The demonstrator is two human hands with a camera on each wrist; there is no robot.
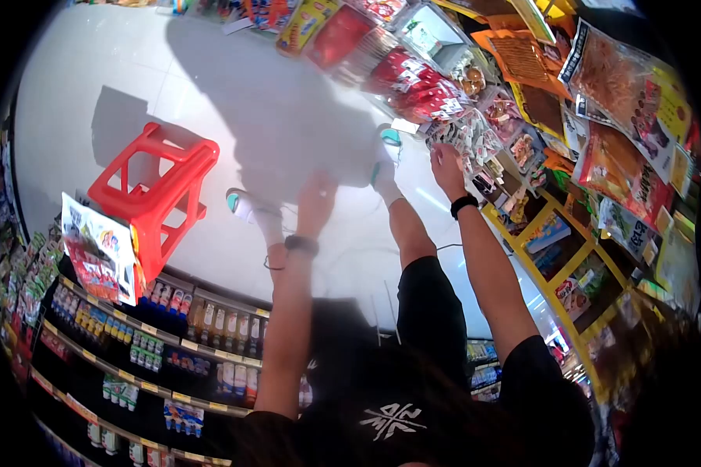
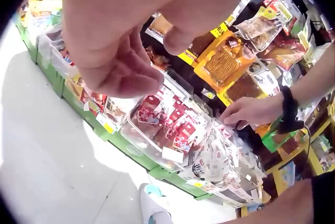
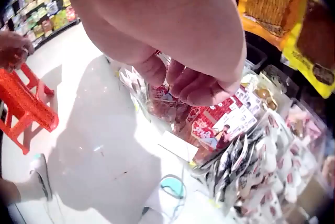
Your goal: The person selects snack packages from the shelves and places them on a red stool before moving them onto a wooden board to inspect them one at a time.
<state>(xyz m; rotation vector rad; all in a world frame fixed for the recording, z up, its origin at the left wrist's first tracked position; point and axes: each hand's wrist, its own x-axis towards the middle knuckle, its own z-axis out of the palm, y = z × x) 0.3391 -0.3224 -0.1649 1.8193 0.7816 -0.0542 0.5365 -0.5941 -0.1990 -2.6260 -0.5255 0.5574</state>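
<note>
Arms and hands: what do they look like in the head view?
The left hand and right hand are ungloved. The left sleeve and right sleeve are short and black. The left wristband is dark, the right wristband black. A thin dark cable shows beside the right arm.

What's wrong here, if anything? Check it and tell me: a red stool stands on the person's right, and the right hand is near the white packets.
The side is wrong: the head view shows the red stool standing on the person's left. The rest holds: the right hand is near the white packets.
</note>
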